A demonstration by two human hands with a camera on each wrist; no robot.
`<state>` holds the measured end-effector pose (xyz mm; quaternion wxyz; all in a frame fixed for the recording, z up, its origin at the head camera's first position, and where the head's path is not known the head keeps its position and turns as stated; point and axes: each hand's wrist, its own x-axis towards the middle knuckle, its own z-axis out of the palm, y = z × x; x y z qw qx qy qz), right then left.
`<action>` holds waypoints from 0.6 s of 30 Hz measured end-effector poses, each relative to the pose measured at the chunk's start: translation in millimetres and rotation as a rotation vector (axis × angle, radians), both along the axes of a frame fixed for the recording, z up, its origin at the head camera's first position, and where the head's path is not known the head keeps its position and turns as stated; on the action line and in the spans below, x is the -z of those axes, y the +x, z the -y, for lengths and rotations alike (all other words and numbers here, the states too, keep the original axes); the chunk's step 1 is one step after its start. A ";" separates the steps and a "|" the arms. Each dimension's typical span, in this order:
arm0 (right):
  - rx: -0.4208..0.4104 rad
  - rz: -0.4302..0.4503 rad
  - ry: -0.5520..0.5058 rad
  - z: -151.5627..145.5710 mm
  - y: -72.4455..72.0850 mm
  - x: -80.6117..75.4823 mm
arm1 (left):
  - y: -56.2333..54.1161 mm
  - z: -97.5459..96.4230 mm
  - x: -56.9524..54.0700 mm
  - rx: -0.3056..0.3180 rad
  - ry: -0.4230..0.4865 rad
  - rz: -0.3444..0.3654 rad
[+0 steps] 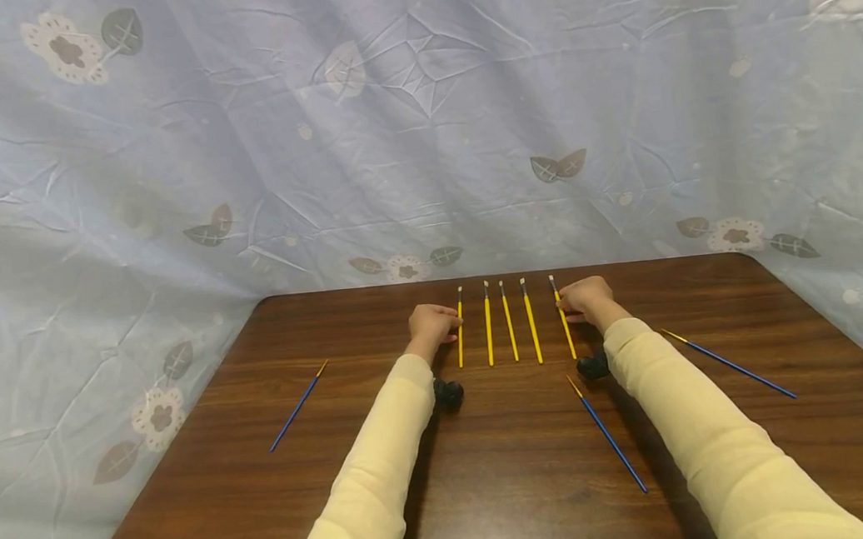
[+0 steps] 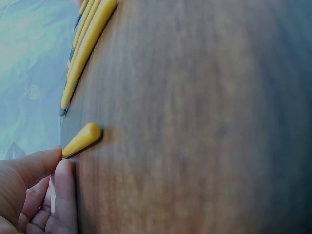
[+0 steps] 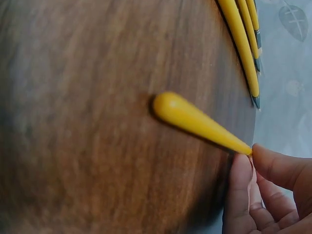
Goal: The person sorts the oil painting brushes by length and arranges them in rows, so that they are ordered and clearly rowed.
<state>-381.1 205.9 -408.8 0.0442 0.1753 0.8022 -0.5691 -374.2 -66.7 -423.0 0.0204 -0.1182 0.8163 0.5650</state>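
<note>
Several yellow-handled paintbrushes stand in a row at the back of the table, bristles pointing away. My left hand pinches the leftmost yellow paintbrush between thumb and finger; in the left wrist view its rounded handle end pokes out past the fingertips. At the row's other end, my right hand pinches the rightmost yellow paintbrush, whose handle points toward the camera in the right wrist view. Between the hands lie three more yellow paintbrushes, the middle one slightly shorter-looking.
One blue paintbrush lies at the left, another blue paintbrush near the right forearm, and a third blue paintbrush beyond that arm. A patterned curtain hangs behind the brown wooden table.
</note>
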 end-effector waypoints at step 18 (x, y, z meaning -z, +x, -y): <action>-0.033 -0.004 0.020 3.5 2.8 0.1 | -3.4 -0.4 1.1 -0.004 -0.014 0.024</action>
